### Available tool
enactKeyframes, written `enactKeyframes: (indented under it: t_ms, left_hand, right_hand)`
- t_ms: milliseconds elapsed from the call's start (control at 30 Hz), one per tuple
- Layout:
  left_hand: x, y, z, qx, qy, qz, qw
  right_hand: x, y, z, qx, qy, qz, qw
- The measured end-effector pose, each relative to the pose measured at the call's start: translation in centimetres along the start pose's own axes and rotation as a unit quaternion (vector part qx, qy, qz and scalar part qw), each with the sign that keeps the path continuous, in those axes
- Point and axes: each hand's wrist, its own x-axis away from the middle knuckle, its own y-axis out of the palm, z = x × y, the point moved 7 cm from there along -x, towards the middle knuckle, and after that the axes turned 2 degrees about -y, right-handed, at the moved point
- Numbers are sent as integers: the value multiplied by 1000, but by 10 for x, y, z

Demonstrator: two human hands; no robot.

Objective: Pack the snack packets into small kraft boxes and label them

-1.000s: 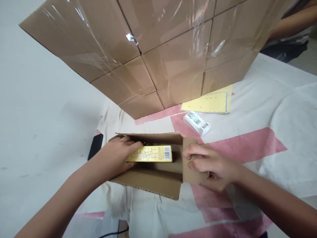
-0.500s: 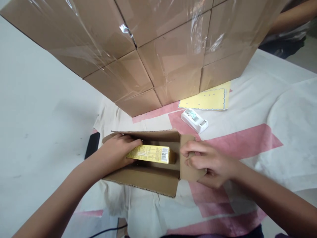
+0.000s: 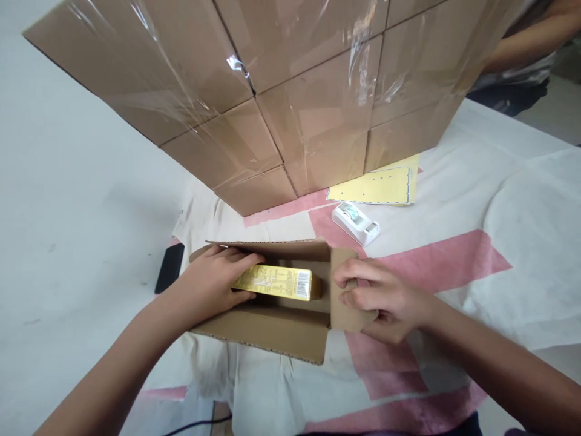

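An open cardboard box (image 3: 281, 339) lies on the cloth, its flaps spread. Inside it is a small yellow carton (image 3: 272, 282) with a barcode at its right end. My left hand (image 3: 224, 275) reaches into the box and grips the carton's left end between thumb and fingers; part of that end is hidden under the hand. At the box's right side, my right hand (image 3: 379, 297) pinches the right-hand flap (image 3: 342, 309), fingers curled over it and thumb below.
Behind the box rises a stack of cardboard boxes (image 3: 313, 115) wrapped in clear film. A white tape dispenser (image 3: 356, 224) and a yellow sheet (image 3: 376, 186) lie near its base. A black object (image 3: 169, 269) sits at the left by the wall. Another person's arm (image 3: 535, 42) shows at upper right.
The view has shifted slightly. Both hands, the carton and the cardboard box keep nearly the same positions.
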Motion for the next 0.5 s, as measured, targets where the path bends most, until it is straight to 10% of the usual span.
enactKeyframes:
  t_ms: [300, 500]
  left_hand:
    - [54, -20, -2, 198, -8, 217, 956]
    - [104, 27, -14, 421, -137, 524, 728]
  right_hand:
    - [9, -21, -2, 1, -20, 164, 986]
    - [5, -10, 1, 18, -42, 86, 995]
